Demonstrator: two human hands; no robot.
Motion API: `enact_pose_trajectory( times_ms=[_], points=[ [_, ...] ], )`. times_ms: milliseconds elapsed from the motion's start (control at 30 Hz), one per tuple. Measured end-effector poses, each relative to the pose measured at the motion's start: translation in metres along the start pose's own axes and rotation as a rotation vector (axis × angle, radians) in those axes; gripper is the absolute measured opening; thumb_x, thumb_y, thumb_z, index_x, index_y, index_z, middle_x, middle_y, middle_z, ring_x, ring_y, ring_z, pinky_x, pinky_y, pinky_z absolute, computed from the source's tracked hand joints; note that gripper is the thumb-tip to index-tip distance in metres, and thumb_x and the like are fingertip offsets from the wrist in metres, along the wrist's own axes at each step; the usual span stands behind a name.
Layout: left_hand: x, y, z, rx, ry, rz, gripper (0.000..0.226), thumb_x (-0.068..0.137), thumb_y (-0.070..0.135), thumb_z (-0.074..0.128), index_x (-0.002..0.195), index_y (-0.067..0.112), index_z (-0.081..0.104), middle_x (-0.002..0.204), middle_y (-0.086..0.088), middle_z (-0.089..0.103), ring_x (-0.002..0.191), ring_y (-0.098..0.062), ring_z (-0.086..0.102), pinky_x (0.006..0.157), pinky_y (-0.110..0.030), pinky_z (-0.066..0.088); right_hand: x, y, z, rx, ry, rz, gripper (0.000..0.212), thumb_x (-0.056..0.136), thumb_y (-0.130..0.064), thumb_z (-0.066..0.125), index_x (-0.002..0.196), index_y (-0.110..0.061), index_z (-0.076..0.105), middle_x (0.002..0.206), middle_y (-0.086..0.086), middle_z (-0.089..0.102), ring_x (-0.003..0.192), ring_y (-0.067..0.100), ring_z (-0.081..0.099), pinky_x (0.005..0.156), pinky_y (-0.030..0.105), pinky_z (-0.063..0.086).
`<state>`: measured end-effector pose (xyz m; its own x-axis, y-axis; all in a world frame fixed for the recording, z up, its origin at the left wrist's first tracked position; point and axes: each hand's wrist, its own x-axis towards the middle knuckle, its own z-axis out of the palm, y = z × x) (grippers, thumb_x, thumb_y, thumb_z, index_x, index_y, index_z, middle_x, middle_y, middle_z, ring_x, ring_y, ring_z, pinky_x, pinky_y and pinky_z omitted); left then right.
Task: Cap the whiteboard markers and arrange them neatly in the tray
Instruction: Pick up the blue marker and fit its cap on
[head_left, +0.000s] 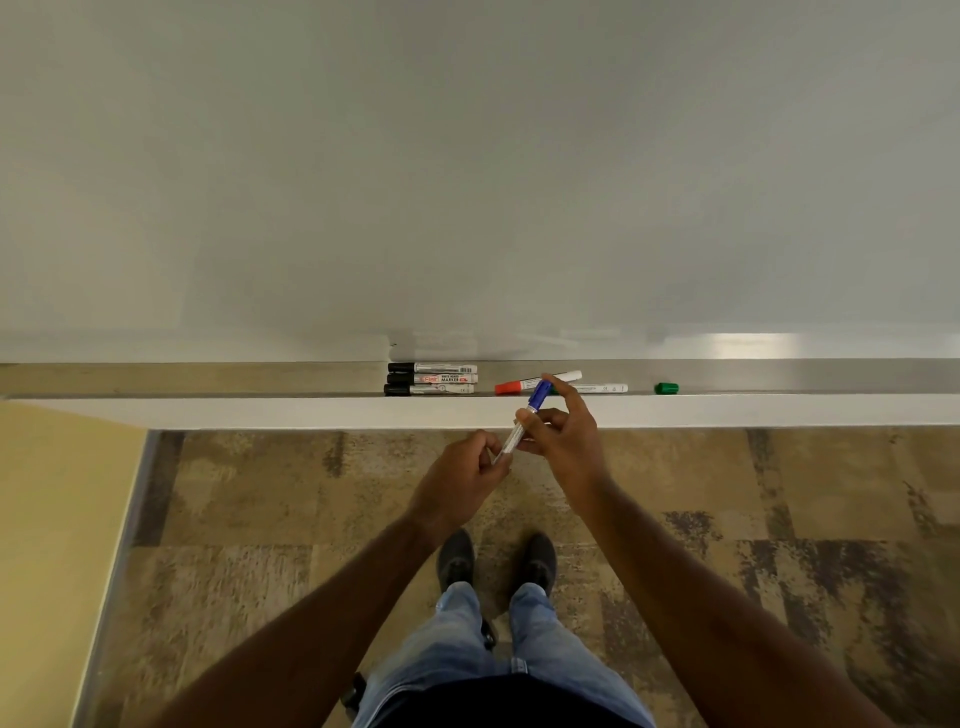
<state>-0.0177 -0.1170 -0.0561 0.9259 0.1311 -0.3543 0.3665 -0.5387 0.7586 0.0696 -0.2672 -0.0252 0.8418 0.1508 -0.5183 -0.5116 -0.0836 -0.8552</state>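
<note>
1. Blue marker (523, 418), cap on, held mid-frame just below the tray (779, 376).
2. Left hand (462, 478) pinches its lower end; right hand (563, 441) grips the barrel, index finger extended.
3. In tray: three black markers (430, 379) side by side at centre, red marker (535, 383) to their right, loose green cap (666, 388) further right.

Black markers (431, 379): we count three
Red marker (535, 383): one
Blue marker (523, 421): one
Green marker (597, 388): one
Green cap (666, 388): one
</note>
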Motion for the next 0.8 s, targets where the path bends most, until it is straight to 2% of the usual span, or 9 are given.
enact_pose_trajectory(
  times_ms=[100,200,300,400,500,567,667,733,800],
  points=[
    [0.004,0.002,0.003,-0.043,0.027,-0.029,0.016,0.101,0.043,0.066,0.09,0.041,0.055,0.068,0.009,0.058,0.058,0.0,0.054,0.051,-0.016,0.043,0.002,0.004,-0.001,0.025,0.0,0.02,0.068,0.093,-0.021,0.078,0.15,-0.026,0.042,0.114,0.009,0.078,0.092,0.024,0.081,0.081,0.041,0.067],
    [0.008,0.007,0.005,-0.12,0.059,-0.037,0.014,0.101,0.048,0.064,0.091,0.042,0.057,0.072,0.011,0.063,0.063,0.004,0.057,0.052,-0.015,0.043,0.0,0.009,0.001,-0.006,-0.047,0.028,0.05,0.093,-0.026,0.078,0.134,-0.015,0.052,0.105,0.004,0.082,0.092,0.018,0.08,0.085,0.037,0.066],
    [0.013,0.013,0.006,-0.159,0.047,-0.073,0.014,0.1,0.052,0.063,0.093,0.042,0.057,0.078,0.011,0.066,0.066,0.002,0.061,0.056,-0.016,0.045,-0.002,0.014,0.002,-0.153,-0.09,-0.006,0.029,0.094,-0.024,0.077,0.117,-0.016,0.063,0.104,0.003,0.079,0.095,0.017,0.078,0.088,0.039,0.065],
    [0.015,0.017,0.008,-0.108,0.016,-0.089,0.02,0.098,0.054,0.067,0.103,0.036,0.062,0.086,0.015,0.068,0.075,-0.003,0.066,0.06,-0.016,0.049,0.002,0.01,-0.003,-0.265,-0.047,-0.046,0.016,0.098,-0.02,0.071,0.113,-0.018,0.065,0.099,0.003,0.075,0.087,0.017,0.075,0.071,0.022,0.063],
    [0.021,0.019,0.004,-0.188,0.033,-0.152,0.031,0.103,0.051,0.06,0.124,0.028,0.06,0.095,0.007,0.073,0.083,-0.01,0.07,0.065,-0.025,0.055,0.009,0.007,-0.016,-0.413,-0.101,-0.094,0.015,0.104,-0.025,0.063,0.118,-0.024,0.067,0.093,0.001,0.072,0.072,0.012,0.068,0.058,0.018,0.057],
    [0.028,0.024,-0.002,-0.381,0.064,-0.242,0.036,0.106,0.05,0.054,0.134,0.027,0.054,0.093,0.003,0.074,0.07,-0.01,0.068,0.058,-0.024,0.052,0.012,0.006,-0.026,-0.524,-0.178,-0.151,0.02,0.104,-0.03,0.061,0.122,-0.029,0.07,0.091,-0.009,0.072,0.068,0.002,0.065,0.056,0.016,0.054],
    [0.044,0.029,-0.009,-0.695,0.169,-0.343,0.019,0.109,0.04,0.054,0.123,0.027,0.056,0.087,-0.004,0.072,0.045,-0.005,0.052,0.042,-0.022,0.04,0.02,0.004,-0.037,-0.609,-0.231,-0.164,0.028,0.104,-0.03,0.062,0.13,-0.028,0.07,0.109,-0.016,0.068,0.085,0.0,0.063,0.067,0.014,0.05],
    [0.053,0.028,-0.013,-0.726,0.194,-0.353,0.005,0.11,0.03,0.056,0.112,0.027,0.059,0.087,-0.005,0.069,0.043,-0.004,0.05,0.04,-0.02,0.042,0.025,0.003,-0.043,-0.603,-0.213,-0.143,0.03,0.103,-0.03,0.064,0.132,-0.026,0.069,0.116,-0.012,0.066,0.093,0.004,0.064,0.07,0.016,0.051],
    [0.061,0.028,-0.013,-0.707,0.174,-0.362,0.003,0.109,0.027,0.057,0.108,0.027,0.06,0.09,-0.005,0.068,0.048,-0.006,0.054,0.043,-0.02,0.045,0.028,0.002,-0.049,-0.539,-0.168,-0.129,0.029,0.102,-0.031,0.066,0.13,-0.026,0.067,0.111,-0.008,0.069,0.087,0.012,0.068,0.061,0.017,0.054]
  ],
)
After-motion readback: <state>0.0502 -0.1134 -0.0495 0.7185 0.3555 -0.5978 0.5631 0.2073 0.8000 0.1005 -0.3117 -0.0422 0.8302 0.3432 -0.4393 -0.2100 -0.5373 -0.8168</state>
